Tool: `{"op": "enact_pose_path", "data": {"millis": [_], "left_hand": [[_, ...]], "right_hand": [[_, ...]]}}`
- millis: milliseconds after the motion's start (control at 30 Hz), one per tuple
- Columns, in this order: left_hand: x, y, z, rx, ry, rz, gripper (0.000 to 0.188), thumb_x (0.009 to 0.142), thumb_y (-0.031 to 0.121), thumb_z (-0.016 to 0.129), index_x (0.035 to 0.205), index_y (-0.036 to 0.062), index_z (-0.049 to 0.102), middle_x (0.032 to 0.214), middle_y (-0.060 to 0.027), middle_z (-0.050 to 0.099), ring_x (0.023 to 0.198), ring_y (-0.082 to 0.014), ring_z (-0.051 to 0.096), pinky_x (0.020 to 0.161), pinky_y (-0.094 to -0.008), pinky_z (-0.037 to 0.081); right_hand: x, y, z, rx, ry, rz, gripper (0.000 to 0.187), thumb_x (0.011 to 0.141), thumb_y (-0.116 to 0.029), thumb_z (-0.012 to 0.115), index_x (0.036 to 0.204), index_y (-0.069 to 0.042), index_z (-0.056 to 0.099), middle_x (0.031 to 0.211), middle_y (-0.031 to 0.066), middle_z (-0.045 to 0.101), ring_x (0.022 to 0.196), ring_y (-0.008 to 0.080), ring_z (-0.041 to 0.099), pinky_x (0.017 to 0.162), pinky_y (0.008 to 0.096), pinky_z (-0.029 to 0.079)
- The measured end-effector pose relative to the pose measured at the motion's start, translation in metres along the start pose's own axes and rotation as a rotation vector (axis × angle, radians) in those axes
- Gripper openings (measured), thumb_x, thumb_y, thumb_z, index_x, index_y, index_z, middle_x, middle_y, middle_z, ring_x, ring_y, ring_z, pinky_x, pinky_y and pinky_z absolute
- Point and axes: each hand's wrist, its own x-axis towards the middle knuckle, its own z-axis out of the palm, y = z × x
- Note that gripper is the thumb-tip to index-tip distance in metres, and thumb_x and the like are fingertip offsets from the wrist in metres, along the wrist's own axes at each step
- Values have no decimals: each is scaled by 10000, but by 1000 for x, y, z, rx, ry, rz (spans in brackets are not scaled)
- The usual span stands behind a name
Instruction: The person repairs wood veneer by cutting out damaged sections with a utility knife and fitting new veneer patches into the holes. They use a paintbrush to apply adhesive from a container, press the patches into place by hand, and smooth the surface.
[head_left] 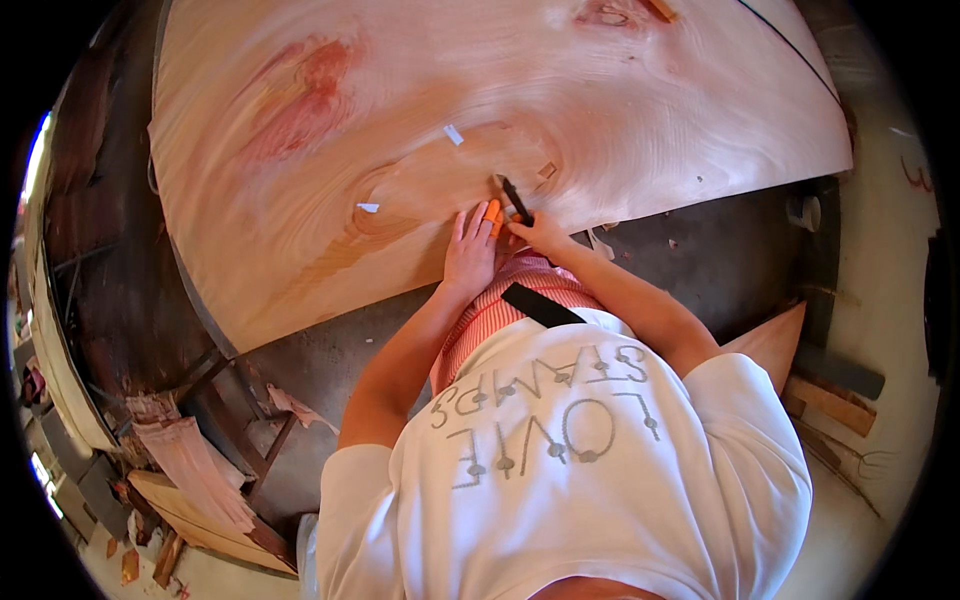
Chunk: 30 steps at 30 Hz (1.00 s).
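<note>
A large sheet of wood veneer (600, 130) with swirling grain lies in front of me. My left hand (472, 252) rests on its near edge with the fingers stretched out. An orange cover (494, 218) sits on one of its fingers. Just to the right, my right hand (543, 236) grips a slim black knife (516, 202), whose end points away from me over the veneer. A small brown piece (547, 170) lies beyond the knife. Two white slips, a far one (453, 134) and a left one (368, 208), lie on the sheet.
Under the veneer shows a dark tabletop (690, 232). Torn pinkish veneer strips (190, 460) hang at the lower left, near scraps on the floor. At the right, wood pieces (830, 402) lie beside the table. A cup-like object (808, 213) stands near the table's right end.
</note>
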Motion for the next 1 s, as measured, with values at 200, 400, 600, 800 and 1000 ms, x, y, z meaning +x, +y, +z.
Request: {"op": "enact_pose_path", "data": {"millis": [200,400,600,800,1000], "left_hand": [[5,6,-3,75,-136,-57,727,731,402,633,1297,9,400,1348,-106,368,1312,-227,246,1076,-480,156],[13,13,-14,93,-134,-46,652,749,353,629,1273,18,433,1333,-116,389,1257,-243,329,1048,-458,227],[63,22,-14,-149,51,35,507,771,287,606,1184,14,497,1197,-117,487,1048,-260,491,888,-384,401],[100,34,-6,-20,-45,185,486,778,306,600,1154,9,517,1182,-115,489,1087,-249,459,849,-374,423],[100,23,0,-44,-16,148,554,774,338,601,1216,24,485,1237,-122,459,1164,-268,402,929,-413,367]], "right_hand": [[2,-37,-36,-631,-98,-120,178,824,-172,551,810,2,584,634,103,617,583,175,616,568,311,475],[5,-20,-92,-48,115,-89,243,847,-247,602,854,-6,634,617,3,590,548,72,516,520,222,380],[8,-35,-103,-75,168,63,197,812,-256,636,812,-61,669,632,-12,586,558,65,488,495,213,343],[13,-27,-101,-12,240,-5,207,796,-257,649,814,-51,662,637,7,596,567,84,527,503,230,384],[15,-25,-97,-82,254,17,211,776,-249,658,786,-38,658,647,38,644,604,120,606,577,260,457]]}}
